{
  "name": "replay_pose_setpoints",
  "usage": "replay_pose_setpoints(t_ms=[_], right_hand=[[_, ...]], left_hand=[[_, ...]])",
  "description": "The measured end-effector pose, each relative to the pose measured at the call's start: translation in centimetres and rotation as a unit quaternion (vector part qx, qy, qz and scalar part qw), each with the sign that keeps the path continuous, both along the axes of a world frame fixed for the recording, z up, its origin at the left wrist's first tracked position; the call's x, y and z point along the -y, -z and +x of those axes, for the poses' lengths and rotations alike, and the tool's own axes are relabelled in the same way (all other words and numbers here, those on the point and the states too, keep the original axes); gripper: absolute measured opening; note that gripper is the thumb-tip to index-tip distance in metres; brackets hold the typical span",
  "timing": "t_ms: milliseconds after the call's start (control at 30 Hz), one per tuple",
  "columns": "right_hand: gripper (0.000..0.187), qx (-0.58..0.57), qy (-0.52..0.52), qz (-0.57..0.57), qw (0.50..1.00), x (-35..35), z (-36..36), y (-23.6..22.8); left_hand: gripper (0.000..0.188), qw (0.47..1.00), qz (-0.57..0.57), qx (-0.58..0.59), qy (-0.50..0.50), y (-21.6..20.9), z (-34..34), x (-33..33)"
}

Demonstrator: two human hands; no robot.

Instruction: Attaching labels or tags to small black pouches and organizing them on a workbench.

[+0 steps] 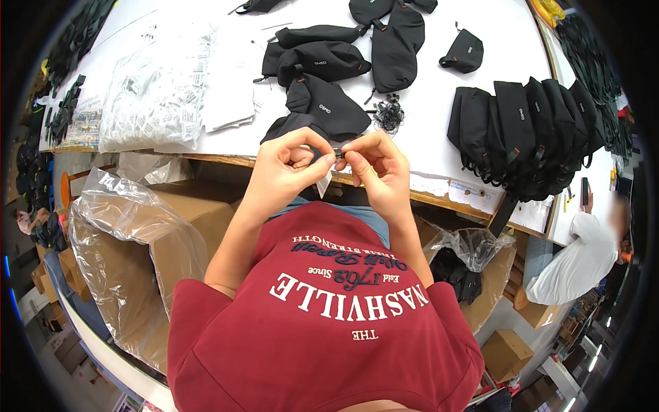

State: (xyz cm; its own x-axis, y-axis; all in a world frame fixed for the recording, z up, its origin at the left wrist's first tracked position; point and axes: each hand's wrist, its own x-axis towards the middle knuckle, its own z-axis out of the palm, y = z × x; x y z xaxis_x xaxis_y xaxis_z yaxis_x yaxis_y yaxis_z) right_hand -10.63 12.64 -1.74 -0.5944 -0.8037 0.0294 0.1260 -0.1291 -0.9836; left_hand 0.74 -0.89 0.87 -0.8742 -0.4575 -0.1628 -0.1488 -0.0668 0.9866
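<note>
My left hand (292, 165) and my right hand (376, 165) meet at the table's near edge, thumbs and forefingers pinched. Between them is a small black piece (338, 154), mostly covered by the fingertips, so its exact kind is hidden. A white tag (323, 182) hangs just below my left fingertips. Right behind my hands lies a black fabric pouch (329, 110) with a small pale print. A little tangle of black cords (389, 114) sits beyond my right hand.
More black pouches (322, 60) lie farther back, and a row of them (515, 123) stands at the right. White papers (230, 89) and a clear bag of white labels (147, 103) are at the left. Plastic-lined cartons (113, 254) flank me below the table. Another person (576, 254) is at the right.
</note>
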Motion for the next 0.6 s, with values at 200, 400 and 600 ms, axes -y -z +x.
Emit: replay_pose_setpoints(t_ms=[200,400,600], right_hand=[[0.005,-0.166,0.013,0.028,0.986,0.0,0.3,-0.8],[0.007,-0.119,-0.107,0.034,0.987,-0.3,-1.4,-0.9],[0.024,-0.173,-0.171,0.130,0.961,4.1,-3.4,0.8]], left_hand=[[0.008,0.999,0.007,0.031,0.019,0.1,0.0,0.1],[0.007,0.996,-0.046,0.029,0.063,0.4,0.6,0.0],[0.009,0.939,-0.281,0.016,0.199,1.0,0.9,-2.7]])
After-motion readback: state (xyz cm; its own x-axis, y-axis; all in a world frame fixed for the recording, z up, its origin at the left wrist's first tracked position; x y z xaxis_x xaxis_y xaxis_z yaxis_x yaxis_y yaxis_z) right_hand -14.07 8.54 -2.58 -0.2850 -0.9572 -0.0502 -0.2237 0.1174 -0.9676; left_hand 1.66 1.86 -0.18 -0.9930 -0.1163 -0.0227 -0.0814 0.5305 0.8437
